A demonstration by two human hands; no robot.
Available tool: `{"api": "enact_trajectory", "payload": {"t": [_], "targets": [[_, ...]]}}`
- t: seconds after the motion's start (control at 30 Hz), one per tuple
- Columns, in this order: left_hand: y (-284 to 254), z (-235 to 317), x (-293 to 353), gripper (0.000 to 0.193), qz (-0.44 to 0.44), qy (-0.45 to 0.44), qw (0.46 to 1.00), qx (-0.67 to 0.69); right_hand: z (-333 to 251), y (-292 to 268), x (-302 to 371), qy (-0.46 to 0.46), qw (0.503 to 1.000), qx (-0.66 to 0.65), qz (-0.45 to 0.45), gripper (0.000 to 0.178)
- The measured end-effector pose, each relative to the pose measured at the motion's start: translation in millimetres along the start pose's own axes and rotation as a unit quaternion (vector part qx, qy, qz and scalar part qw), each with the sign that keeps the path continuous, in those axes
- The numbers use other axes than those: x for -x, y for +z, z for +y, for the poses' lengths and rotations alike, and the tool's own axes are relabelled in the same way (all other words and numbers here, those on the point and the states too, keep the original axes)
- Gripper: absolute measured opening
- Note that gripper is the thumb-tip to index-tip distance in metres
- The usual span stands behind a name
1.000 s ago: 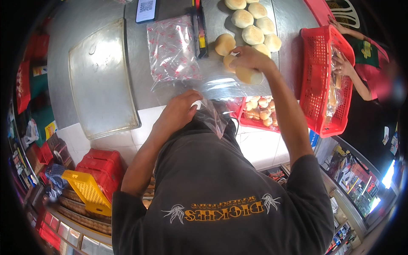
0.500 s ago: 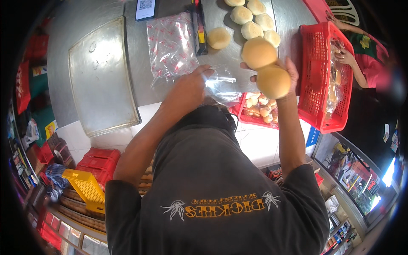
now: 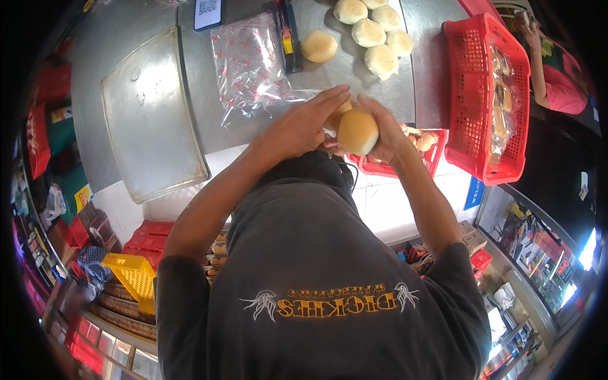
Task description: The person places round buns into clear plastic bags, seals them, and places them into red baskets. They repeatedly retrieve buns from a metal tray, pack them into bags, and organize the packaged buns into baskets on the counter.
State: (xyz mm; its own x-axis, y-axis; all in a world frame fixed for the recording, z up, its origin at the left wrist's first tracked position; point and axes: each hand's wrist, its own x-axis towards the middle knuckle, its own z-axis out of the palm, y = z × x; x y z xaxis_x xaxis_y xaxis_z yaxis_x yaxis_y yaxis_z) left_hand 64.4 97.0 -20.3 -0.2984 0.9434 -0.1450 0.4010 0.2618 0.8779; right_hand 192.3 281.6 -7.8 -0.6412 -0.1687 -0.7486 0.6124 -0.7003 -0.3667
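Observation:
My two hands meet over the front edge of the steel table. In my right hand [image 3: 386, 130] is a round golden bun [image 3: 358, 131], its pale underside toward the palm. A second bun [image 3: 340, 116] sits just behind it, mostly hidden. The fingers of my left hand [image 3: 307, 123] reach round that second bun, and its thumb side is covered. The clear bag cannot be made out between the hands. Several pale-topped buns [image 3: 382, 60] lie on the table beyond, with a single bun [image 3: 319, 46] to their left.
A stack of printed clear bags [image 3: 250, 60] lies left of a dark long box [image 3: 288, 38]. Farther left is a metal tray [image 3: 149, 114]. A red crate [image 3: 465, 101] of wrapped bread stands at right, near another person [image 3: 557, 82]. A lower red crate [image 3: 434, 155] holds more buns.
My right hand has brought its two buns left and down to my left hand. The clear bag seen in my left hand is now hidden. The other person's hand has left the crate.

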Motion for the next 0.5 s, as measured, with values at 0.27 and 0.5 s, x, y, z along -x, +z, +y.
{"api": "enact_trajectory", "payload": {"t": [0.27, 0.5], "targets": [[-7.0, -1.9, -11.2, 0.082, -0.001, 0.085, 0.996, -0.01, 4.5, 9.3, 10.9, -0.307, 0.662, 0.682, 0.057, 0.061], [16.1, 46.2, -6.0, 0.076, -0.011, 0.049, 0.999, -0.005, 3.5, -6.8, 11.7, -0.373, 0.513, 0.773, -0.001, 0.058]]}}
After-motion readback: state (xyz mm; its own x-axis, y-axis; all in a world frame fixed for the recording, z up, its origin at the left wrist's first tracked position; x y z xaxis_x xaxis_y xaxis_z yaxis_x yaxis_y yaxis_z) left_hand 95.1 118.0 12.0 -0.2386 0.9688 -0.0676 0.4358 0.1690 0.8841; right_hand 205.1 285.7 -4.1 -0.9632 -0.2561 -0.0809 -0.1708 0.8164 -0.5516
